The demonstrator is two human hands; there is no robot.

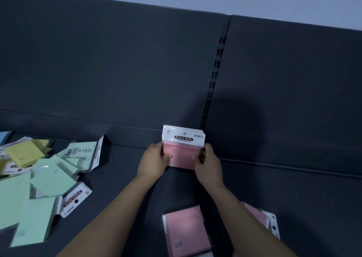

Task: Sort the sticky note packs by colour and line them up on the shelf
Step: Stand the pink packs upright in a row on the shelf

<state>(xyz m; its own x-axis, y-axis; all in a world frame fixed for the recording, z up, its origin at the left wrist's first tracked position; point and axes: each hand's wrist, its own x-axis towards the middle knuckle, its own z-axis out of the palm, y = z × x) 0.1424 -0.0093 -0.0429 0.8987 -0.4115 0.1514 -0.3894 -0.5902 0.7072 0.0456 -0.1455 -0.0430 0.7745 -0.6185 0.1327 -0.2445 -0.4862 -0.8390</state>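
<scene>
Pink stack [183,154]: several packs held upright on the dark shelf [121,178] near its back, white "STICKY NOTE" headers up, gripped at the sides by left hand [154,162] and right hand [208,164]. Flat pink pack [186,231] near the front, another pink pack [260,217] beside it. Green packs [39,188] in a loose heap at left, with yellow packs [25,154] behind.

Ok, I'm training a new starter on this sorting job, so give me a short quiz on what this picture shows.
1. True or false: the left hand and the right hand both grip the upright pink packs.
2. Which colour makes up most of the loose heap at the left of the shelf? A pink, B green, C black.
3. Fill in: the white header on the upright packs reads "STICKY ____".

Key: 1 true; 2 B; 3 NOTE.
</scene>
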